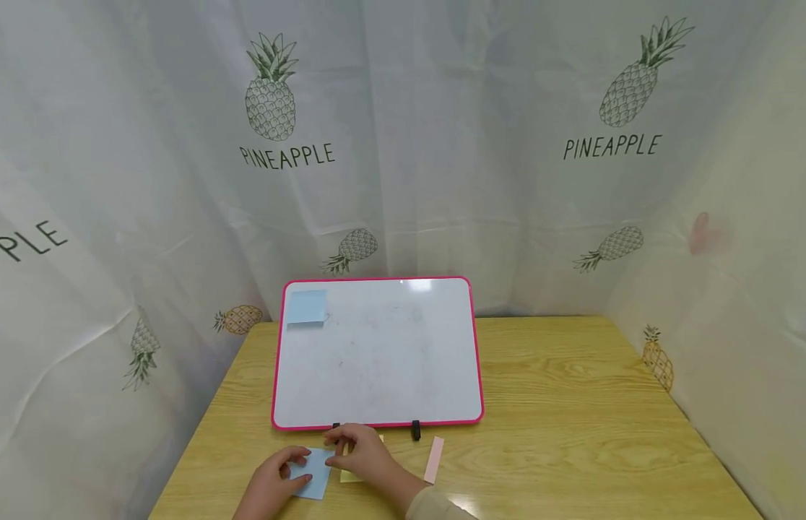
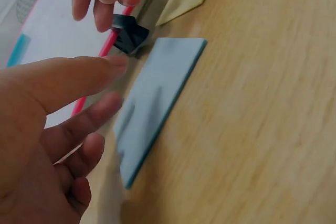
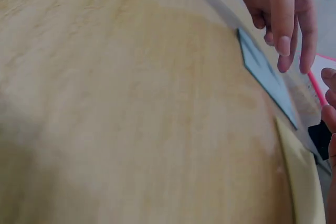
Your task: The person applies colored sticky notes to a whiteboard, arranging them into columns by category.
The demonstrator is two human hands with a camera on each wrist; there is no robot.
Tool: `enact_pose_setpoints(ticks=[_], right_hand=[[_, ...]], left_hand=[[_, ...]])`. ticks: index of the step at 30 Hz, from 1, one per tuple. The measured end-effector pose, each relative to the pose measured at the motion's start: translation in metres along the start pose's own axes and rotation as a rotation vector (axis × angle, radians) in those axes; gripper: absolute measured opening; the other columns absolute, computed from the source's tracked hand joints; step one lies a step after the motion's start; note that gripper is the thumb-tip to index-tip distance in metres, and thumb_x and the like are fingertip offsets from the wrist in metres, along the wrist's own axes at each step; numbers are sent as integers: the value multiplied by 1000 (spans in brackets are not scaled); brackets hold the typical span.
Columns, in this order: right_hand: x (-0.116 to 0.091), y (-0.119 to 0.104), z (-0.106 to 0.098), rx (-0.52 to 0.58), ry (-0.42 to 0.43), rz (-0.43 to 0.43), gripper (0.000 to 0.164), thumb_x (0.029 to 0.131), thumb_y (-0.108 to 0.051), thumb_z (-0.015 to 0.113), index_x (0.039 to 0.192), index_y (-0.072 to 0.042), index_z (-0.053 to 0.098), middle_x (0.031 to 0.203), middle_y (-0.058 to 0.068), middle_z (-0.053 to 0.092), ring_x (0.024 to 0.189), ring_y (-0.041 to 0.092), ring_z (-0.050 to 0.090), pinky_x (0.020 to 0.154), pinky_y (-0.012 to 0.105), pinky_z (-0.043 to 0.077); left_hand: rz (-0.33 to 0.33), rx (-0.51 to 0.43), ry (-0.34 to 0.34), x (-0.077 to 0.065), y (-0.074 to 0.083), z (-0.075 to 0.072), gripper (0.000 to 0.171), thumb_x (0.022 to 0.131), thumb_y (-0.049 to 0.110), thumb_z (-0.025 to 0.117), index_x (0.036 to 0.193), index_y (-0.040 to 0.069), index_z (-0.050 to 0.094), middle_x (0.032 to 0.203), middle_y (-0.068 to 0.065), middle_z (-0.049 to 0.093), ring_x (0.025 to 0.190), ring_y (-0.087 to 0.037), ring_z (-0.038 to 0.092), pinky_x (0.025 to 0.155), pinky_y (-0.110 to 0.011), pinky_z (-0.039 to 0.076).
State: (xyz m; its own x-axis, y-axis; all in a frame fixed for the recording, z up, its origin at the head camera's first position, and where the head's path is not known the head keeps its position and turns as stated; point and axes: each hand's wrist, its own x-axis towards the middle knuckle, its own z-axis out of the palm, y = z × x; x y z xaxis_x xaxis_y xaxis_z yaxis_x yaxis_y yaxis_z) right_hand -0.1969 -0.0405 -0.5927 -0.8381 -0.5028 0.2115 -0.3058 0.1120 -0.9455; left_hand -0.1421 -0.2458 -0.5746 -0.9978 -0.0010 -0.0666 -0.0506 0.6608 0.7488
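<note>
A pad of light blue sticky notes [image 1: 317,478] [image 2: 157,85] lies on the wooden table in front of the whiteboard. Over its left side hovers my left hand [image 1: 281,480] [image 2: 50,124], thumb and fingers apart and loosely bent, with nothing between them. My right hand [image 1: 364,451] [image 3: 330,106] is just right of that pad, above a yellow sticky-note pad [image 1: 349,477] [image 3: 302,177] that it partly covers in the head view. Its fingers are loosely bent, and I see nothing held in them. Only its fingertips show at the right wrist view's edge.
The pink-framed whiteboard [image 1: 383,361] stands behind the hands, on black feet [image 1: 416,430]. A single blue sticky note [image 1: 307,307] is stuck at its upper left. Right of my right hand lies a narrow pink strip pad [image 1: 434,460]. A pineapple-print curtain [image 1: 429,144] surrounds the table.
</note>
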Motion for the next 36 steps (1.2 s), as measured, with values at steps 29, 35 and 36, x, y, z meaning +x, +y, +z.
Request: enact_pose_setpoints(ticks=[29, 35, 36], right_hand=[[-13, 17, 5, -61, -116, 86, 34, 75, -11, 85, 107, -13, 73, 101, -18, 65, 93, -2, 58, 80, 21, 49], [-12, 15, 5, -95, -139, 51, 36, 74, -14, 86, 108, -15, 73, 102, -17, 64, 94, -1, 57, 81, 21, 48], [-12, 15, 5, -107, -149, 37, 37, 73, -14, 86, 108, -15, 73, 103, -17, 64, 94, -1, 56, 82, 21, 48]], left_hand=[[158, -6, -310, 7, -34, -8, 52, 75, 27, 85, 119, 11, 62, 114, -4, 57, 102, -25, 46, 82, -27, 42], [127, -75, -325, 9, -35, -9, 45, 83, 29, 78, 120, 9, 61, 112, -2, 58, 99, -19, 47, 82, -24, 41], [128, -96, -327, 9, -35, -9, 43, 85, 27, 76, 120, 8, 61, 112, -3, 59, 98, -17, 48, 82, -24, 41]])
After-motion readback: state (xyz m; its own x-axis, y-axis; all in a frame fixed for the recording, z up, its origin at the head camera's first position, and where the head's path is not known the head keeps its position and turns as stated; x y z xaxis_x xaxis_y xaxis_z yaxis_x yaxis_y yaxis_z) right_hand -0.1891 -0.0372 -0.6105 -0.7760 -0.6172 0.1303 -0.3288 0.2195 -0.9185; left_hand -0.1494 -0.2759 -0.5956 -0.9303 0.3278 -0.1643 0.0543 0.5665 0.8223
